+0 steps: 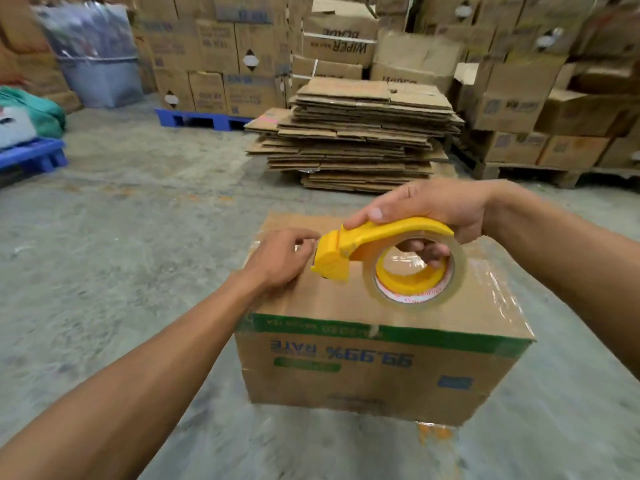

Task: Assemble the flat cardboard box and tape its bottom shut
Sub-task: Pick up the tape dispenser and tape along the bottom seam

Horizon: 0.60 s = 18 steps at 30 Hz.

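While the brown printed cardboard box sits inverted on the floor, our right hand grips the yellow plastic tape dispenser; our left hand pinches at its blade end. We should anchor tape firmly, then pull straight along the seam.

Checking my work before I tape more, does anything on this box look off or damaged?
Tape on the box's right top edge lies wrinkled, and the near bottom right corner looks torn. The upside-down print fits bottom-up taping.
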Tool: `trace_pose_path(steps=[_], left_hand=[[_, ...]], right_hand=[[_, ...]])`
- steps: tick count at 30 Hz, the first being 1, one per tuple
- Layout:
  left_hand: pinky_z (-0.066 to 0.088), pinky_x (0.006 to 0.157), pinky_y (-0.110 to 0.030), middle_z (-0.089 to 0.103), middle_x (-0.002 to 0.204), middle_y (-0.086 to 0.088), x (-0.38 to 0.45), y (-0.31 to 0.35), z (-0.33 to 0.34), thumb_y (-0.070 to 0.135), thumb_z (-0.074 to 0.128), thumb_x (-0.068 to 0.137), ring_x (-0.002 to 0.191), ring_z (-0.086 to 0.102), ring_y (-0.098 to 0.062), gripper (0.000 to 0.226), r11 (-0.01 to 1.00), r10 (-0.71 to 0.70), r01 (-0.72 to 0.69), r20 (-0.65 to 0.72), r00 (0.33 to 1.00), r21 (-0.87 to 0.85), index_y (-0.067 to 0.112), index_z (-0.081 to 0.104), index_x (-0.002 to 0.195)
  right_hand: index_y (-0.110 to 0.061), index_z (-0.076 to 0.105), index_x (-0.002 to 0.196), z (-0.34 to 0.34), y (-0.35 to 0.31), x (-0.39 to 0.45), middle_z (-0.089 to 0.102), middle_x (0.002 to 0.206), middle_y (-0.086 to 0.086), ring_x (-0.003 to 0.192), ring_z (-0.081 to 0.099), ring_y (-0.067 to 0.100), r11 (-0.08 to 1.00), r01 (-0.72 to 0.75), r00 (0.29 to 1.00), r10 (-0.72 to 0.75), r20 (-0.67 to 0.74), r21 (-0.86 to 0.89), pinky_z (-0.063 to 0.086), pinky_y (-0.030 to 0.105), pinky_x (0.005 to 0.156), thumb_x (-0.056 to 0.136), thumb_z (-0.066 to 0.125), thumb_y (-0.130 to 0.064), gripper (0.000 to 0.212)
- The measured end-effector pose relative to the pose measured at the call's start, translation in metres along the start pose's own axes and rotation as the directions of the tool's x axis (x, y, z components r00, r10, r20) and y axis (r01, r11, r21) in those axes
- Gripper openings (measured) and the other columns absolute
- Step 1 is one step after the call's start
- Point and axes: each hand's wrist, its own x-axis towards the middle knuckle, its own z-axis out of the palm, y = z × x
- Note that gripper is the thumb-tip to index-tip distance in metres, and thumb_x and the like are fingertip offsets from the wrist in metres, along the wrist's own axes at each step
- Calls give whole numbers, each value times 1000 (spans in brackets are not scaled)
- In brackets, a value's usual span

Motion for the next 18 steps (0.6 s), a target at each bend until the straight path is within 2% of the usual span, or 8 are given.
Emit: trace_pose_path(steps=[2,4,6,7,9,11,13,18], left_hand=[[45,70,-23,74,95,1,-3,30,-5,20,51,93,83,69,-18,22,982,-42,42,3,999,-182,26,72,92],[45,61,-27,74,96,-1,-5,60,-6,33,43,97,79,72,-22,29,875,-187,255,199,962,-411,19,68,103],[47,57,-29,74,106,-8,-8,82,-4,50,38,98,91,73,-26,48,630,-241,531,507,828,-567,13,62,118],[50,58,-29,73,110,-11,-11,90,-1,55,37,97,97,72,-29,56,494,-193,627,627,755,-602,10,60,122],[53,62,-30,69,119,-18,-17,104,5,59,37,96,107,67,-34,65,276,-50,740,759,649,-614,5,57,126],[55,64,-30,65,125,-20,-23,115,12,59,39,95,107,67,-34,68,129,58,787,797,602,-604,2,55,128],[57,63,-29,64,127,-20,-25,123,16,57,44,93,100,70,-31,69,32,105,802,800,591,-597,-1,56,129],[55,61,-26,73,102,-13,-27,139,19,37,64,85,80,72,-22,53,-46,77,790,786,613,-612,-3,65,120]], right_hand=[[-24,65,126,-14,-11,-13,57,55,9,32,49,12,1000,23,997,-22,-73,7,51,24,37,85,59,-37,43],[-29,68,122,-25,-18,-25,56,55,8,31,47,11,998,57,988,-54,-146,18,49,24,35,81,60,-40,42],[-32,71,116,-32,-22,-36,53,53,7,30,45,11,994,102,976,-94,-194,29,47,22,34,79,61,-42,40],[-33,72,114,-34,-23,-41,51,52,6,29,45,10,993,117,971,-107,-215,33,47,22,34,78,62,-43,39],[-34,72,114,-39,-24,-48,50,52,5,29,43,10,991,131,963,-119,-242,35,46,21,35,77,63,-45,40],[-34,70,118,-43,-21,-53,50,53,5,31,44,10,989,141,958,-128,-257,36,45,21,36,77,65,-46,42],[-34,69,120,-47,-16,-58,51,54,5,32,44,9,986,155,957,-136,-255,56,45,20,37,76,70,-47,46],[-32,65,127,-52,0,-68,52,53,4,31,46,8,970,206,954,-170,-247,130,48,22,39,74,74,-46,55]])
